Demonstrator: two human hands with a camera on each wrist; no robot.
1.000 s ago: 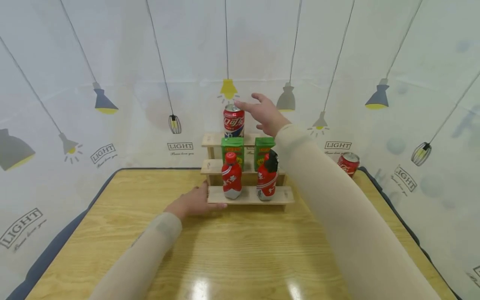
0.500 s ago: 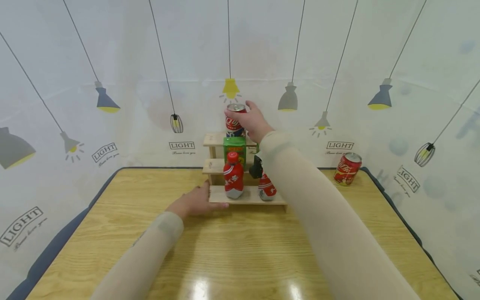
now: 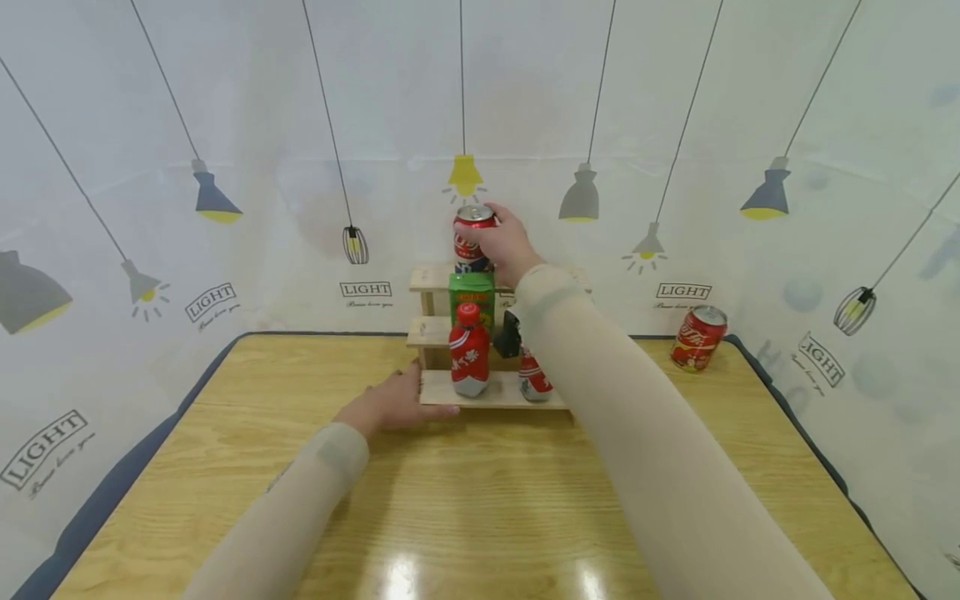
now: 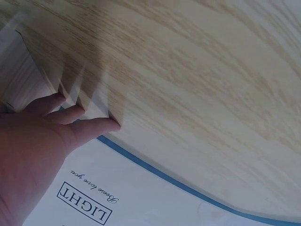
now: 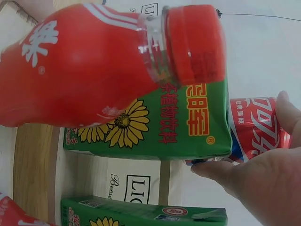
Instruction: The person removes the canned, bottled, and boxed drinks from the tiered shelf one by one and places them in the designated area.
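Can [image 3: 471, 237] on the top step of the wooden rack [image 3: 431, 332], gripped by the right hand [image 3: 506, 243], fingers curled round it; the rack stands on the table [image 3: 480, 492]. Left hand [image 3: 390, 404] lies flat with straight fingers against the rack's bottom step; below the can, a green carton [image 3: 471, 293], two red bottles [image 3: 468, 360]; a second can [image 3: 697, 336] stands well apart, far right.

One second ago the right hand [image 3: 504, 243] was held open above and to the right of the can [image 3: 472, 239] on the top step, with the fingers spread and nothing touched. Half a second ago the can had been reached and the fingers were closed around it. Now the can is gripped in the same way, and it has not been visibly moved.
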